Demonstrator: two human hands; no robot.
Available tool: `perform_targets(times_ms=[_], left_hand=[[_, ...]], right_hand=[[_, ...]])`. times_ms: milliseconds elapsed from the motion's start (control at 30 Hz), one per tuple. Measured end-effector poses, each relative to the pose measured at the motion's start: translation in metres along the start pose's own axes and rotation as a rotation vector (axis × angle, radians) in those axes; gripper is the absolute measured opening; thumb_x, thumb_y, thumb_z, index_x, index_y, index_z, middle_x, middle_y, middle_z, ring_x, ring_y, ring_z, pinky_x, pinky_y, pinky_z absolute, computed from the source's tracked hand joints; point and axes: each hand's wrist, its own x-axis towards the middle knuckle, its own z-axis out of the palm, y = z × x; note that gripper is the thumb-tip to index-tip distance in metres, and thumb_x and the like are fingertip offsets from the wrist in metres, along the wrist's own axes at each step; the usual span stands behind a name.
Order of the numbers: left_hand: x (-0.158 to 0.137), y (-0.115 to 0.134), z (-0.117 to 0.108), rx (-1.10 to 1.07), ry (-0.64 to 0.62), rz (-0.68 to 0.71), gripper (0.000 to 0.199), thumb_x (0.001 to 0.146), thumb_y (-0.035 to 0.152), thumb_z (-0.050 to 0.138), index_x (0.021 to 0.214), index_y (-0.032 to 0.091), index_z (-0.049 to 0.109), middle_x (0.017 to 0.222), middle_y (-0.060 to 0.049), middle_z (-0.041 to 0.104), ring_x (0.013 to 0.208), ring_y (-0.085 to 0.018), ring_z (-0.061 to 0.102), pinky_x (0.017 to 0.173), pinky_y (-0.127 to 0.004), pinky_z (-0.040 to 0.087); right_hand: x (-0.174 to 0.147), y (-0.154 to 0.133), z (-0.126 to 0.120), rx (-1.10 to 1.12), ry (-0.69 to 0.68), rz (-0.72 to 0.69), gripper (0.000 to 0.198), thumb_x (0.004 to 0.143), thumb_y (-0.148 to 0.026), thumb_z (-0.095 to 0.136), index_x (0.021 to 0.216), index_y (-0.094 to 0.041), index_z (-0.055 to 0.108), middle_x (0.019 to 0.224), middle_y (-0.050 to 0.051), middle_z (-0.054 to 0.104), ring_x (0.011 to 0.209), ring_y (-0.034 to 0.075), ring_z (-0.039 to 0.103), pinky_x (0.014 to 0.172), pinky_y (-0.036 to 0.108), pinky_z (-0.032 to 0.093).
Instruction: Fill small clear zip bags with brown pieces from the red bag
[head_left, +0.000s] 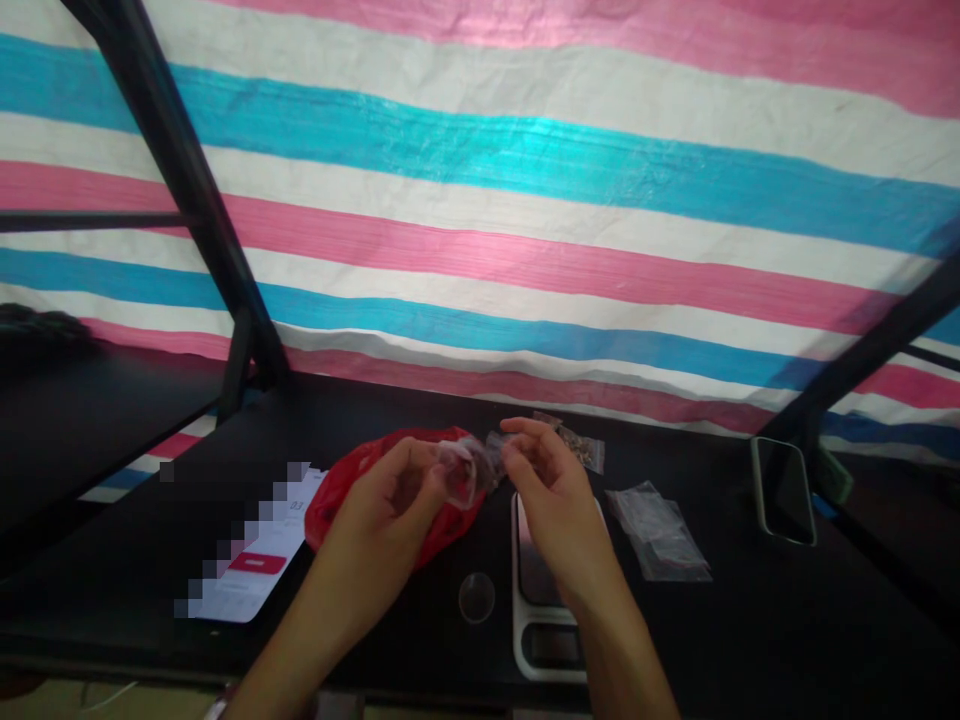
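Above a red plastic bag [345, 477], my left hand [397, 495] pinches a small clear plastic bag [463, 475]. From the other side, the fingers of my right hand [555, 500] are closed on the same clear bag. What may be inside it is too blurred to tell. Partly under my right hand and forearm lies a digital scale [523, 640] with a pale frame and a dark top. A small round clear plastic piece [476, 598], a cup or lid, rests on the table left of the scale.
On the black table [420, 660], flat clear zip bags [660, 535] lie right of the scale, with filled small bags [589, 450] behind it. A phone [784, 492] is at far right, a partly pixelated bright screen [255, 580] at left. Striped sheeting [525, 230] and dark frame bars [172, 150] stand behind.
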Motion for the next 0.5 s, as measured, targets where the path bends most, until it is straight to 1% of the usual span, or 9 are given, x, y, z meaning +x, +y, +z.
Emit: perform_targets(times_ms=[67,100,167,200,267,333,400,433,500], left_hand=[[0.003,0.001,-0.01,-0.012,0.04,-0.003,0.035,0.085,0.054,0.072,0.071,0.025,0.058,0.064,0.005,0.058,0.058,-0.014,0.053,0.056,-0.025,0.043],[0.005,0.0,-0.015,-0.023,0.065,-0.009,0.037,0.083,0.056,0.074,0.07,0.025,0.057,0.062,0.005,0.056,0.056,-0.013,0.051,0.054,-0.024,0.042],[0.007,-0.002,-0.023,-0.043,0.103,-0.022,0.041,0.08,0.059,0.077,0.071,0.025,0.057,0.061,0.006,0.055,0.055,-0.013,0.049,0.054,-0.024,0.042],[0.008,-0.005,-0.027,-0.046,0.103,-0.03,0.042,0.078,0.06,0.079,0.071,0.025,0.058,0.061,0.006,0.055,0.055,-0.013,0.05,0.055,-0.024,0.043],[0.011,-0.013,-0.033,-0.018,0.065,-0.042,0.043,0.078,0.063,0.079,0.073,0.025,0.06,0.065,0.004,0.061,0.059,-0.015,0.055,0.058,-0.025,0.047],[0.013,-0.024,-0.039,0.106,0.005,-0.036,0.039,0.084,0.063,0.072,0.079,0.025,0.064,0.075,-0.001,0.071,0.07,-0.02,0.066,0.067,-0.029,0.053],[0.014,-0.038,-0.047,0.321,-0.022,-0.013,0.033,0.091,0.057,0.062,0.088,0.025,0.069,0.089,-0.006,0.078,0.086,-0.027,0.073,0.08,-0.036,0.057],[0.015,-0.045,-0.051,0.434,-0.021,-0.006,0.032,0.094,0.054,0.057,0.094,0.025,0.071,0.094,-0.008,0.079,0.091,-0.029,0.075,0.086,-0.039,0.057],[0.016,-0.057,-0.059,0.607,0.008,-0.004,0.037,0.097,0.05,0.05,0.109,0.024,0.074,0.102,-0.01,0.081,0.099,-0.031,0.076,0.093,-0.043,0.057]], right_hand=[[0.002,0.005,0.002,-0.002,0.013,0.05,0.037,0.089,-0.044,0.075,0.12,-0.024,0.07,0.102,0.004,0.072,0.089,0.018,0.07,0.075,0.029,0.056],[0.003,0.007,0.003,0.008,-0.024,0.096,0.041,0.09,-0.047,0.075,0.123,-0.024,0.069,0.106,0.005,0.074,0.091,0.019,0.072,0.075,0.03,0.057],[0.006,0.013,0.009,0.061,-0.129,0.184,0.048,0.09,-0.051,0.077,0.127,-0.023,0.068,0.106,0.006,0.077,0.086,0.02,0.073,0.071,0.03,0.057],[0.008,0.016,0.012,0.089,-0.162,0.204,0.05,0.088,-0.051,0.078,0.128,-0.022,0.067,0.103,0.006,0.077,0.083,0.02,0.074,0.069,0.03,0.058],[0.012,0.021,0.019,0.119,-0.149,0.183,0.049,0.085,-0.047,0.082,0.125,-0.022,0.068,0.097,0.004,0.077,0.083,0.02,0.075,0.069,0.03,0.059],[0.017,0.027,0.026,0.094,-0.075,0.118,0.044,0.082,-0.04,0.083,0.119,-0.021,0.07,0.094,0.003,0.076,0.084,0.02,0.075,0.071,0.03,0.059],[0.022,0.031,0.032,0.007,-0.021,0.066,0.035,0.082,-0.034,0.079,0.114,-0.021,0.072,0.093,0.003,0.075,0.081,0.02,0.074,0.072,0.03,0.059],[0.024,0.034,0.035,-0.054,-0.004,0.043,0.031,0.083,-0.031,0.077,0.112,-0.021,0.073,0.094,0.003,0.076,0.08,0.02,0.073,0.072,0.031,0.058],[0.025,0.037,0.04,-0.187,0.019,-0.001,0.024,0.085,-0.025,0.074,0.109,-0.022,0.074,0.098,0.004,0.078,0.082,0.021,0.074,0.075,0.032,0.058]])
